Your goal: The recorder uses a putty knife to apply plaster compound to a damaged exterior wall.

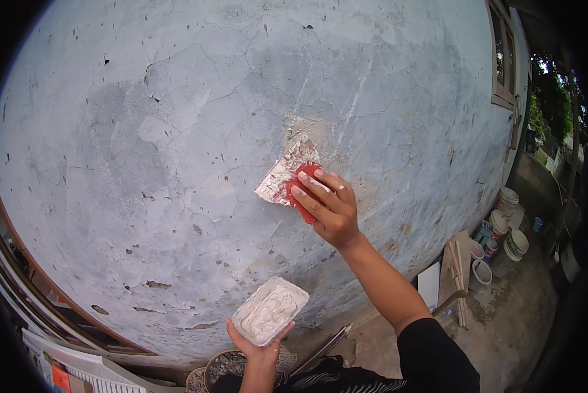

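My right hand [330, 208] grips a red putty knife [286, 178], its wide blade smeared with white filler. The blade lies against the cracked, pale blue wall [196, 124], just below a rough beige patch of filler [305, 130]. Lower down, my left hand [258, 344] is closed around a small rectangular tub [271, 311] from underneath. Thick off-white filler sits inside the tub, and its open top faces up toward me. Part of the left fingers is hidden beneath the tub.
Several buckets [481, 274] stand along the wall's foot at right, near leaning boards and sticks [459, 281]. A wooden window [501, 56] is set in the upper right. Round containers of stones [225, 368] sit below my left hand. A brown frame edge [29, 252] borders the lower left.
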Demonstrator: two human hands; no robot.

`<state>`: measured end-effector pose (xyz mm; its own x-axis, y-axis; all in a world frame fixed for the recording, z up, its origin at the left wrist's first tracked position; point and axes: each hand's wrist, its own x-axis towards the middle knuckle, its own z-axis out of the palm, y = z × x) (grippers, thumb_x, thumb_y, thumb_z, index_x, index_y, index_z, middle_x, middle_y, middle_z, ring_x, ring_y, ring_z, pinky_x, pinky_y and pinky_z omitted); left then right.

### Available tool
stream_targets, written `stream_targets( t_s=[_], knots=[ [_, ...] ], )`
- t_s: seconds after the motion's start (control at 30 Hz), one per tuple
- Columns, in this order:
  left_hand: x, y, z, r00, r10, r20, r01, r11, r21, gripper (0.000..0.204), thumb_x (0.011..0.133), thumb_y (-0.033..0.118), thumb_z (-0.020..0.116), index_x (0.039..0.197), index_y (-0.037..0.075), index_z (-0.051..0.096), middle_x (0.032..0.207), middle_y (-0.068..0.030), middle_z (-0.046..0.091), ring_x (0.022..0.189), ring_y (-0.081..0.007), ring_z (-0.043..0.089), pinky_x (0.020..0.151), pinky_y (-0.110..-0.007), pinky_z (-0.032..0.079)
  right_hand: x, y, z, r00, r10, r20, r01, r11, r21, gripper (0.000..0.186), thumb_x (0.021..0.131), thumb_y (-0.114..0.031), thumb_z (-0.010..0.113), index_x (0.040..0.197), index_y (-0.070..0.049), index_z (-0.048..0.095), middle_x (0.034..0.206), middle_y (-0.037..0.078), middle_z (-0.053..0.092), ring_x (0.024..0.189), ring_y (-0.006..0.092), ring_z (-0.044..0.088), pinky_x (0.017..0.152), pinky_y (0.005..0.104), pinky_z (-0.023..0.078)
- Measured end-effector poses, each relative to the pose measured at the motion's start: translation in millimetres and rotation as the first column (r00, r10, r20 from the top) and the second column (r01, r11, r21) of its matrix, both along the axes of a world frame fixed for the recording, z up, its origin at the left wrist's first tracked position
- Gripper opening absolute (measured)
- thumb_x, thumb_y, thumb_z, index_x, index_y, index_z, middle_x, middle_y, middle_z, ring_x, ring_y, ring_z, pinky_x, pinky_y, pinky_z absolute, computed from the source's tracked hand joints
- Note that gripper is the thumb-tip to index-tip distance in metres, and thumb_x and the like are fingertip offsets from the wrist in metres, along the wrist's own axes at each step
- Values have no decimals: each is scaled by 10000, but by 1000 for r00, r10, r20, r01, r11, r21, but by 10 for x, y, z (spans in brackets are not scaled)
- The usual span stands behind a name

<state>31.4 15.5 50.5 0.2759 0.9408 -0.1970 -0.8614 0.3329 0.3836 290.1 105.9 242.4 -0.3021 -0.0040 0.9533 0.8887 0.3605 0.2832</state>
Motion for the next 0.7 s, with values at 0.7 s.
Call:
stream_targets(
  t_s=[0.7],
  knots=[
    [-54,12,-6,1000,0,-18,0,1000,-4,1038,890,866,308,1588,101,376,1547,-233,490,1323,-530,543,887,-752,524,-104,-467,361,990,-122,-77,132,981,146,372,811,-98,783,1177,-163,795,1219,-5,754,1042,237,610,922,370,459]
  ],
)
